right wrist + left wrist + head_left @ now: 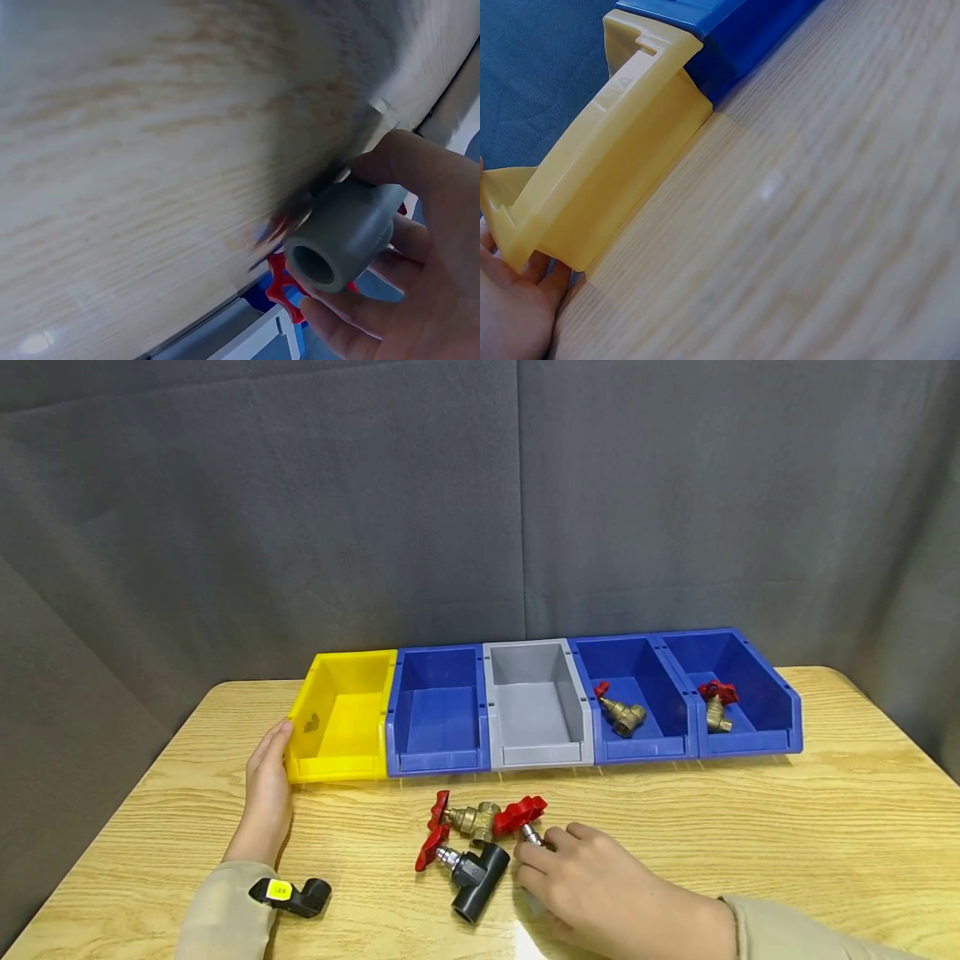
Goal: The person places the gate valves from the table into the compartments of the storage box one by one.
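In the head view my right hand (581,881) holds a grey plastic valve with a red handwheel (521,814). The right wrist view shows the grey valve's pipe end (341,232) between thumb and fingers. My left hand (268,777) rests against the outer left side of a yellow bin (337,768), fingers fairly straight along the wall; the left wrist view shows that hand (517,307) at the bin's front corner, fingers partly hidden. Just left of the grey valve lie a black plastic valve (480,881) and a brass valve (472,821), both with red handwheels.
Right of the yellow bin stand a blue bin (438,762), a grey bin (542,755) and two more blue bins, each with a brass valve (624,717) inside. A grey curtain (450,527) hangs behind the wooden table (847,852).
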Demonstrator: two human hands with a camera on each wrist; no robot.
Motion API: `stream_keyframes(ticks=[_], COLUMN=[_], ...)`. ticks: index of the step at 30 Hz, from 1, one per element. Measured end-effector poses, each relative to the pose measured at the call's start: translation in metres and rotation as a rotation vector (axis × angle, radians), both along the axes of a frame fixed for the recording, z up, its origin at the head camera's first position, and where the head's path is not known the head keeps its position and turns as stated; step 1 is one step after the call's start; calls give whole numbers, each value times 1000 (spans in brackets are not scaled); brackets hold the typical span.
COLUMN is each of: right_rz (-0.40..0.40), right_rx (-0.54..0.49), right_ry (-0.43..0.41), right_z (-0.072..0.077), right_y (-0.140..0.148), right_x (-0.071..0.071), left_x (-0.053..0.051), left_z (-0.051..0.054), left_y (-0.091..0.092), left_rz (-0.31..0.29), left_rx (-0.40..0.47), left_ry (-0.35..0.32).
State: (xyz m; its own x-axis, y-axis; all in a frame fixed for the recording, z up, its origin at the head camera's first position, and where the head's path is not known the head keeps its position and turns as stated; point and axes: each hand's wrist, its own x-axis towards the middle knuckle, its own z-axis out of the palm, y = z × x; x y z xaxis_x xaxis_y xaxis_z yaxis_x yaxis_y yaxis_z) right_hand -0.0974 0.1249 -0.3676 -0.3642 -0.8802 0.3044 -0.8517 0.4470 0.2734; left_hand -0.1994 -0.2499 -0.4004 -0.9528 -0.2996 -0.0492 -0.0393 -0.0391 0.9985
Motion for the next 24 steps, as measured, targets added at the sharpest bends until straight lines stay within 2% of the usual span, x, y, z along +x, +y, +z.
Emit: stream_keyframes(ticks=[10, 24], right_rz=[0, -6], right_rx=[-72, -76], right_ry=[-4, -40], right_z=[3, 13], right_y=[1, 2], right_x=[-2, 0], left_x=[-1, 0], left_z=[0, 1], left_y=[-1, 1], left_rz=[6, 11], left_rx=[18, 34], left_ry=[5, 5])
